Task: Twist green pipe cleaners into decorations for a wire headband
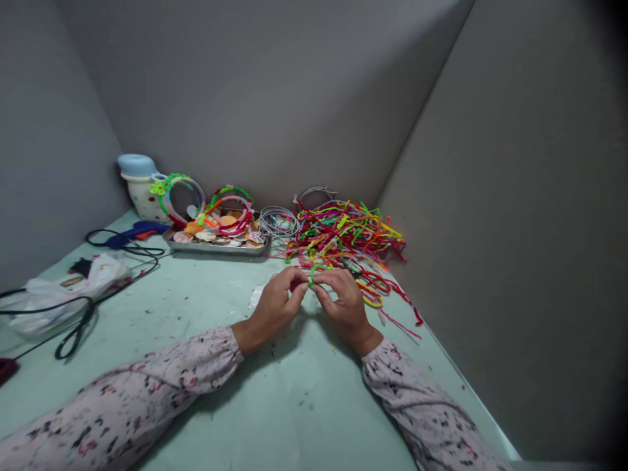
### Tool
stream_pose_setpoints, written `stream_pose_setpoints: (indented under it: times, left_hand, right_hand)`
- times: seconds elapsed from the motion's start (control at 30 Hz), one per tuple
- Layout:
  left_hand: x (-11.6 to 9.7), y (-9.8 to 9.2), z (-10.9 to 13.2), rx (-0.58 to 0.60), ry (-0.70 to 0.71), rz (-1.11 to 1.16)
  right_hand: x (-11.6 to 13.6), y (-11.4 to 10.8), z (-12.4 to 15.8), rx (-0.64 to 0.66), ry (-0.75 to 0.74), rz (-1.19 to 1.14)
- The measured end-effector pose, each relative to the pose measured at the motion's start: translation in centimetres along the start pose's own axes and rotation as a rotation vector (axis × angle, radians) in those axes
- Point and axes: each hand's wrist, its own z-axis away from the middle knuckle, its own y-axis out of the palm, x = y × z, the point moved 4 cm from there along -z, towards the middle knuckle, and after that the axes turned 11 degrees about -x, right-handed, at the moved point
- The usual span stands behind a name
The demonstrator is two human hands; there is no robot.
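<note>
Stretching both forearms low over the worktop (pixel 294 418) from its near edge, slanted inward toward each other. Bending both wrists slightly so as to bring fingertips together past the middle of the surface. Pinching a green pipe cleaner (pixel 311 282) between thumb and curled fingers of the left hand (pixel 277 304); clamping the same stem from the other side with thumb and forefinger of the right hand (pixel 345 307). Curving upward from the pinch in a thin, fuzzy arc. Covering the wrists down to gathered cuffs, thin printed sleeves (pixel 161 386).

Toward the far right corner, just beyond the right hand, a tangled heap of fuzzy stems (pixel 343 226), mostly red, green, yellow and pink, with loose ends trailing along the right edge. Beside it, a coil of smooth grey wire (pixel 279 234). Along the far edge, a shallow metal tray (pixel 216 249) full of ridged shells (pixel 209 236), with fuzzy-wrapped rings (pixel 173 214) standing among them. At the far left corner, a rounded white container (pixel 142 196) with a blue lid. Near the left edge, a crumpled plastic bag (pixel 49 304) and looping black cable (pixel 78 327).
</note>
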Motion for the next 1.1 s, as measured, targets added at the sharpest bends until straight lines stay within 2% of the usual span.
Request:
stream_pose_setpoints:
  times: [0.73,1.1]
  left_hand:
    - [-0.47,-0.11,0.11,0.011,0.043,-0.062]
    - [-0.34,-0.04,0.12,0.005,0.045,-0.045]
  right_hand:
    - [-0.14,0.52,0.07,0.131,0.064,-0.013]
    - [-0.45,0.61,0.29,0.128,0.090,-0.052]
